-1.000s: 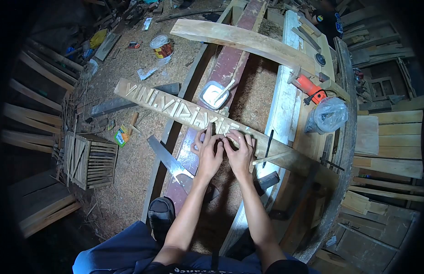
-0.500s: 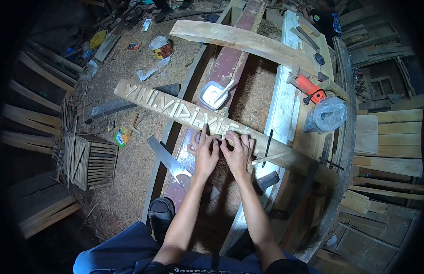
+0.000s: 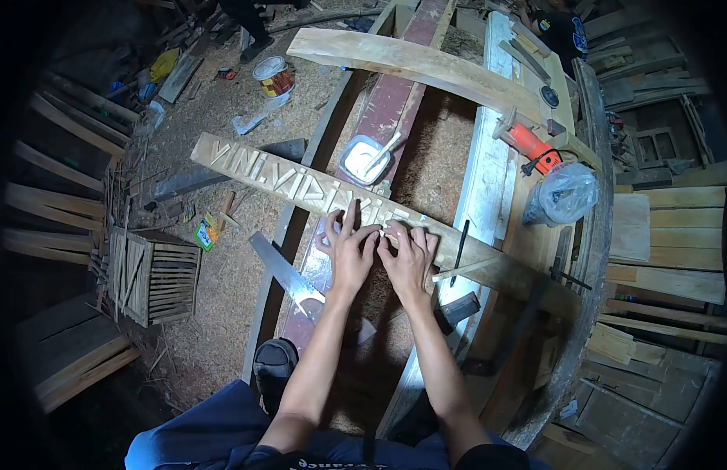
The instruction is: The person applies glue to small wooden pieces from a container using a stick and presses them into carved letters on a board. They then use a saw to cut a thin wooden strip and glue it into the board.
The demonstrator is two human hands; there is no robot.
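A long wooden board with raised letters lies slanting across the bench. My left hand rests at the board's lower edge, its thumb and index finger drawn together near the last letters. Close beside it, my right hand has its fingers bent onto the board, fingertips meeting the same spot. Whatever small piece sits between the fingertips is too small to make out. Above the hands stands a tub of white paste with a stick in it. A thin wood strip and a black pen lie right of my right hand.
A handsaw lies left of my left hand, a dark block below right. Farther off are a red power tool, a plastic-wrapped container, a curved plank and a paint can. Parts of other people show at the top.
The view has shifted slightly. A person's leg and foot at the top left have moved to the left and down. Both my hands stay at nearly the same spot on the board.
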